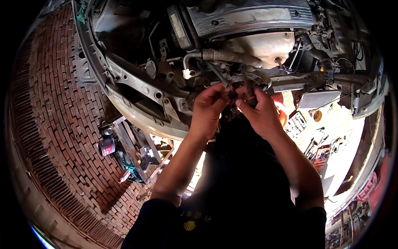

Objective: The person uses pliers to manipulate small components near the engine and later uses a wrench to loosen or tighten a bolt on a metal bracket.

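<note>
Both of my hands meet at the front of an open engine bay, fingers bent and fingertips close together. My left hand (210,107) is closed in a pinch on a small dark part (232,95), whose exact kind I cannot make out. From the right, my right hand (262,111) is closed too, its fingertips close to the same part; a dark narrow piece (248,86) shows by its fingers. Just beyond the fingers, a grey tube (218,74) slants down toward them. A ribbed hose (232,56) runs across behind.
The engine cover (253,17) and a pale metal shield (265,45) lie beyond my hands. The car's front frame (141,85) curves along the left. Tools, including a socket set (296,123), lie at the lower right near an orange-red bucket (282,113). A can (107,147) stands on the left over brick paving (62,103).
</note>
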### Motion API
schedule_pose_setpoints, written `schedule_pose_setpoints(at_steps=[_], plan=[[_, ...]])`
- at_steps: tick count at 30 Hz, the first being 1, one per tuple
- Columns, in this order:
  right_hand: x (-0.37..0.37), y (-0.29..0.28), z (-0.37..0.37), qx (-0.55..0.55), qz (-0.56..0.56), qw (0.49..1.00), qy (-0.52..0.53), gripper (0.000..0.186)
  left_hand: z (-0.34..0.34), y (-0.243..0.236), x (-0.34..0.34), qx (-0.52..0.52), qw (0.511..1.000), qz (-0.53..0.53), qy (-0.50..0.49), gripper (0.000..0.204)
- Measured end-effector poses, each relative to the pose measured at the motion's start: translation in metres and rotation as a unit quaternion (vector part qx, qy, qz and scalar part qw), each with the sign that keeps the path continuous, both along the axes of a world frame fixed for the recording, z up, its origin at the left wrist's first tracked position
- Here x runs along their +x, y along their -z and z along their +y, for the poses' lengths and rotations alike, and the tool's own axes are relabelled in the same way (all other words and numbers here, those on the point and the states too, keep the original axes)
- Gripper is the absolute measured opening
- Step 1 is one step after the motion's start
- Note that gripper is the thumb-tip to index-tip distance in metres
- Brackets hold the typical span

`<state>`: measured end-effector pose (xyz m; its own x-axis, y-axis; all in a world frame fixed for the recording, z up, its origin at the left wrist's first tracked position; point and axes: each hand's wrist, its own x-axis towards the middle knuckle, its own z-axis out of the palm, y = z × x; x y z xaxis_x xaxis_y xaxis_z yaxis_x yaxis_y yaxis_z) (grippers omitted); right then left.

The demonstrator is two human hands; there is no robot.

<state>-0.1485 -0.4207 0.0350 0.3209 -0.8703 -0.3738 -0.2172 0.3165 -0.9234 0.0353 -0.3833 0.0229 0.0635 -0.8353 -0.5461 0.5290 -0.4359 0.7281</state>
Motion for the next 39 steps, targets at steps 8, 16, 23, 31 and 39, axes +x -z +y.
schedule_pose_setpoints(at_steps=[8, 16, 23, 31, 39], plan=[[0.006, -0.005, -0.032, -0.014, 0.053, 0.996, -0.075, 0.023, 0.008, -0.004, -0.002, -0.011, 0.987, -0.153, 0.054, 0.033], [0.009, 0.004, -0.051, 0.026, 0.066, 0.978, -0.194, 0.031, 0.013, -0.003, 0.007, -0.034, 0.970, -0.219, 0.100, 0.037], [0.009, 0.018, -0.048, 0.035, 0.011, 0.988, -0.147, 0.033, 0.015, 0.001, 0.000, -0.063, 0.969, -0.224, 0.082, 0.049], [0.009, 0.012, -0.050, 0.131, -0.047, 0.986, -0.088, 0.035, 0.011, 0.007, -0.001, -0.051, 0.977, -0.204, 0.036, 0.041], [0.009, 0.005, -0.054, 0.163, -0.094, 0.980, -0.059, 0.035, 0.005, 0.010, -0.004, -0.112, 0.946, -0.302, 0.024, 0.031]])
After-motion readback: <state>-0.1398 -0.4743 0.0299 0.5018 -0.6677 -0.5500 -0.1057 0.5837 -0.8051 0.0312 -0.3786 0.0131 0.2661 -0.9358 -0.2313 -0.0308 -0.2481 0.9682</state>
